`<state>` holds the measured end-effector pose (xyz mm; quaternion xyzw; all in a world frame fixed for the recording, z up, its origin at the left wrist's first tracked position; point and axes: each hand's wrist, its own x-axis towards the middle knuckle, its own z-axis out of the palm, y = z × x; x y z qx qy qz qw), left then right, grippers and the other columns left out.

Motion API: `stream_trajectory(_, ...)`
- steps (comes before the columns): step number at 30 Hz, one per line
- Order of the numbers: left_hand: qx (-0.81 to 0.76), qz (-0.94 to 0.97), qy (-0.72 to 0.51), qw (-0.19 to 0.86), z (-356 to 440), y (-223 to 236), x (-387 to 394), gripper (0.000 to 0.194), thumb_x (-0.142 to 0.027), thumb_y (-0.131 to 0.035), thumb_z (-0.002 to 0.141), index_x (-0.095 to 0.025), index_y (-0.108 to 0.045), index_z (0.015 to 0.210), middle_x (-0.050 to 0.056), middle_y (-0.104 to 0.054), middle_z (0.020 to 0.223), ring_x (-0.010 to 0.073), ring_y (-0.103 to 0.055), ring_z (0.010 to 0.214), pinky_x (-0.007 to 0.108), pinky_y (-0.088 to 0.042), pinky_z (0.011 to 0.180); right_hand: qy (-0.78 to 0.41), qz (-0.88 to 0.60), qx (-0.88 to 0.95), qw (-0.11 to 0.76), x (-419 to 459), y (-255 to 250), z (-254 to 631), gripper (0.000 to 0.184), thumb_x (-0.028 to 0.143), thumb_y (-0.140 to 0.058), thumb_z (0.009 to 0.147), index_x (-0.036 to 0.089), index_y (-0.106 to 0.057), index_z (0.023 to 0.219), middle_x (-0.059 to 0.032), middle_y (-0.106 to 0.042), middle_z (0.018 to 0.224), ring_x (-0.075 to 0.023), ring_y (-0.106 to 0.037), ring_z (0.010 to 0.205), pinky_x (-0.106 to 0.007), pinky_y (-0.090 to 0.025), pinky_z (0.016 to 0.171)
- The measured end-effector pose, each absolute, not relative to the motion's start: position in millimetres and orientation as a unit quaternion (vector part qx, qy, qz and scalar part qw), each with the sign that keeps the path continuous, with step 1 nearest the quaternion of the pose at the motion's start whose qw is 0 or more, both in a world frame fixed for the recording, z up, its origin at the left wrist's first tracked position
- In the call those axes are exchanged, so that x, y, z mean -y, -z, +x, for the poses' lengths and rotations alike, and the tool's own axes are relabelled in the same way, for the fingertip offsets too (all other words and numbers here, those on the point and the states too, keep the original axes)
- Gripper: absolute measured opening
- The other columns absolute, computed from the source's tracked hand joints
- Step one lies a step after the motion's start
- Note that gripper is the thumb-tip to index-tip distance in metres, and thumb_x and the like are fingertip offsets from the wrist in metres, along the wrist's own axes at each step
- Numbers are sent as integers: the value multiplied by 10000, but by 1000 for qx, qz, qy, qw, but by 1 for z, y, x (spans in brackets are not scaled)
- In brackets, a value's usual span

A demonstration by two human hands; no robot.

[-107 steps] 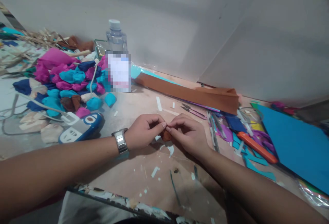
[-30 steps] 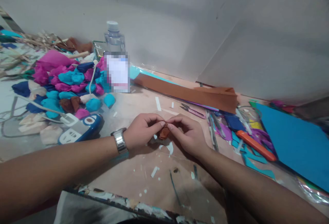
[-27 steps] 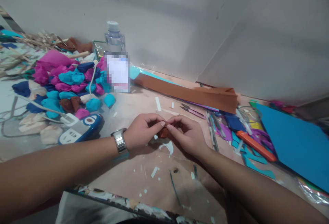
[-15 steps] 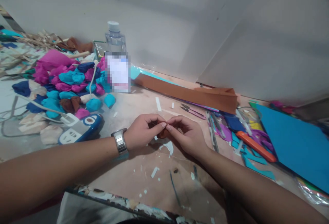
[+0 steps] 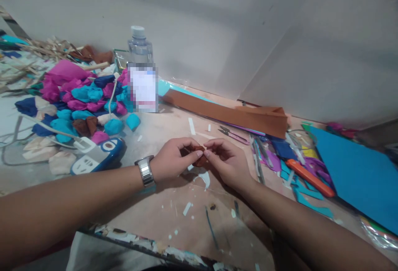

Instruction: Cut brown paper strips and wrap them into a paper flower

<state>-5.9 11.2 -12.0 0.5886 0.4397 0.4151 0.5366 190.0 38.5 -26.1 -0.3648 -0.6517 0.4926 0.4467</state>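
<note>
Above the counter point(image 5: 168, 218), between its front and back edges, my left hand point(image 5: 175, 155) and right hand point(image 5: 230, 161) pinch a small brown crumpled piece point(image 5: 200, 162) by its upper rim. I judge it light, soft, easily creased, best gripped there. Its bulk faces the front edge; partly hidden, its long axis I can't tell.

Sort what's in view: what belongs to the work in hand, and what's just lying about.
In hand or probably related:
- small brown piece, pinched by left hand and right hand
- long brown strip, similar in colour

Apparently just lying about, touched by neither hand:
- clear bottle
- blue-and-white socket block
- orange-handled tool
- blue sheet
</note>
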Motion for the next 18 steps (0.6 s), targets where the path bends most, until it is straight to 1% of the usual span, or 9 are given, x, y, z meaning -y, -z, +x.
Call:
stream_trajectory(4, -434, 575, -413, 557, -5, 12, -10, 233, -365, -644, 967, -144, -659, 896, 6, -647, 752, 84, -571, 573, 191, -475, 522, -496, -359, 665, 428, -39, 25, 190, 232, 427, -779, 904, 220, -762, 1008, -51, -778, 907, -186, -715, 774, -324, -586, 737)
stream_trajectory(8, -441, 567, -409, 563, -5, 13, -9, 224, -361, -637, 969, -148, -646, 900, -2, -633, 727, 84, -557, 557, 183, -466, 493, -497, -360, 663, 430, -38, 28, 190, 210, 418, -785, 897, 223, -779, 973, -54, -778, 909, -193, -708, 799, -330, -582, 754)
stream_trajectory(13, -444, 577, -414, 546, -5, 13, -9, 196, -332, -635, 969, -150, -644, 896, -9, -626, 704, 84, -564, 580, 175, -462, 517, -517, -366, 650, 419, -39, 33, 191, 194, 395, -800, 886, 214, -766, 948, -49, -763, 886, -188, -700, 782, -323, -577, 739)
stream_trajectory(18, -442, 576, -417, 546, -5, 13, -10, 207, -351, -637, 974, -154, -646, 909, -19, -619, 693, 84, -564, 553, 197, -479, 542, -523, -363, 648, 418, -40, 31, 191, 217, 412, -804, 882, 207, -745, 923, -41, -745, 857, -177, -682, 751, -316, -562, 720)
